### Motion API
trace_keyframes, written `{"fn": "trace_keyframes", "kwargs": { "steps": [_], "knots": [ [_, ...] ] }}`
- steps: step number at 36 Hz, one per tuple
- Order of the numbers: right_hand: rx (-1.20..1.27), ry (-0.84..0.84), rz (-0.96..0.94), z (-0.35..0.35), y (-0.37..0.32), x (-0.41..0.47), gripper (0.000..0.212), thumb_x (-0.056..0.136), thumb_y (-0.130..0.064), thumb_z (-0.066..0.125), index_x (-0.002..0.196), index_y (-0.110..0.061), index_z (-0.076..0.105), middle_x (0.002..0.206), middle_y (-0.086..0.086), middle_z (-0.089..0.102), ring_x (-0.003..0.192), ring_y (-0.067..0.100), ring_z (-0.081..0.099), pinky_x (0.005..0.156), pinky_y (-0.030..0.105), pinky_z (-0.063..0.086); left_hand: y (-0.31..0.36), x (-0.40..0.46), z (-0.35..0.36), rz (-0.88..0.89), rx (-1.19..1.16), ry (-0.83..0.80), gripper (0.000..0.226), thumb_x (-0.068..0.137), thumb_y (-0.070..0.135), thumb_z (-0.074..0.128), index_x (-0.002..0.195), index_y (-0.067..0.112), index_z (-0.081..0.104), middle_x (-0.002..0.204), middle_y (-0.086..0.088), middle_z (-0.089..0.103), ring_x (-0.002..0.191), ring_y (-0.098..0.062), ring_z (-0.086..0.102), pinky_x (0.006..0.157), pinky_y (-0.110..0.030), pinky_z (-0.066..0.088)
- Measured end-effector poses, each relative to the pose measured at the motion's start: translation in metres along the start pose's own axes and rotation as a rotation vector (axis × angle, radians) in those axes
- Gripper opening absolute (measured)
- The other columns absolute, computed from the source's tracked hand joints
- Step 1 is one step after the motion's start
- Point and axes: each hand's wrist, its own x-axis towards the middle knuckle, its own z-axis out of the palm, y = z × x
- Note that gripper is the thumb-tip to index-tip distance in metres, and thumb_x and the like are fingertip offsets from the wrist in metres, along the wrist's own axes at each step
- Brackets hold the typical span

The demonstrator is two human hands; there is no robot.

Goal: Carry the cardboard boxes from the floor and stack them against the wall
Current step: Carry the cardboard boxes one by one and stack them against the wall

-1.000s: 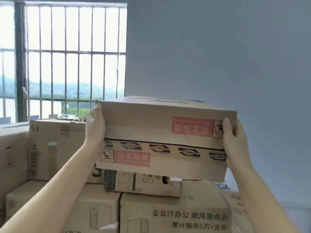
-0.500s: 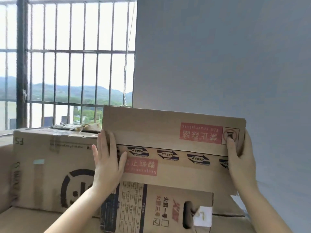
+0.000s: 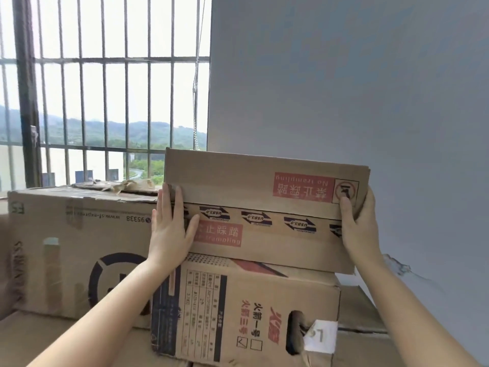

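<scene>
Resting on a printed box [image 3: 246,308] by the wall [image 3: 344,88], a flat cardboard box [image 3: 264,207] is pressed by the flat left hand [image 3: 169,229] and gripped by the right hand [image 3: 357,223]

A barred window [image 3: 105,102] filled the upper left, its thin vertical bars crossed by horizontal rails, with a thicker dark post [image 3: 26,102] near the left edge. Beyond the bars lay green hills [image 3: 119,133] under a bright, pale sky, and lower down a curving road [image 3: 136,172] ran among trees. A thin cord [image 3: 197,75] hung down just beside the window's right edge. To the right stood a plain grey-blue surface [image 3: 344,88], marked by a chipped patch [image 3: 399,266] of paint low on its right side.
</scene>
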Motion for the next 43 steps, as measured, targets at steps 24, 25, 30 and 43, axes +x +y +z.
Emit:
{"fn": "trace_keyframes", "kwargs": {
  "steps": [24, 25, 30, 43],
  "knots": [
    [-0.339, -0.346, 0.030, -0.080, -0.041, -0.218, 0.063, 0.082, -0.063, 0.042, 0.137, -0.060, 0.010, 0.137, -0.053, 0.008, 0.135, -0.020, 0.011, 0.107, 0.007, 0.012, 0.005, -0.186, -0.085, 0.122, -0.588, -0.112, 0.053, 0.091, 0.043, 0.039, 0.142, 0.043, 0.024, 0.148, 0.025, 0.032, 0.139, -0.010, 0.033, 0.115, -0.038, 0.031],
    [-0.341, -0.375, 0.088, -0.085, -0.040, -0.235, 0.063, 0.082, -0.064, 0.043, 0.136, -0.062, 0.010, 0.135, -0.056, 0.009, 0.133, -0.023, 0.010, 0.104, 0.005, 0.012, 0.002, -0.202, -0.085, 0.105, -0.626, -0.147, 0.052, 0.092, 0.042, 0.040, 0.142, 0.047, 0.026, 0.148, 0.024, 0.034, 0.139, -0.009, 0.033, 0.114, -0.035, 0.032],
    [-0.283, -0.452, 0.388, -0.113, -0.036, -0.329, 0.062, 0.070, -0.084, 0.043, 0.126, -0.077, 0.016, 0.144, -0.043, 0.023, 0.138, -0.012, 0.021, 0.113, 0.030, 0.024, -0.012, -0.290, -0.084, -0.062, -0.740, -0.337, 0.050, 0.090, 0.043, 0.040, 0.136, 0.058, 0.031, 0.144, 0.022, 0.041, 0.136, -0.001, 0.037, 0.108, -0.018, 0.034],
    [-0.173, -0.214, 1.044, -0.187, -0.066, -0.531, 0.058, 0.068, -0.079, 0.052, 0.119, -0.065, 0.031, 0.126, -0.045, 0.038, 0.123, -0.010, 0.043, 0.093, 0.017, 0.040, 0.007, -0.488, -0.117, -0.564, -0.704, -0.790, 0.043, 0.091, 0.039, 0.045, 0.112, 0.076, 0.038, 0.122, 0.035, 0.053, 0.120, 0.012, 0.046, 0.087, 0.000, 0.036]
  ]
}}
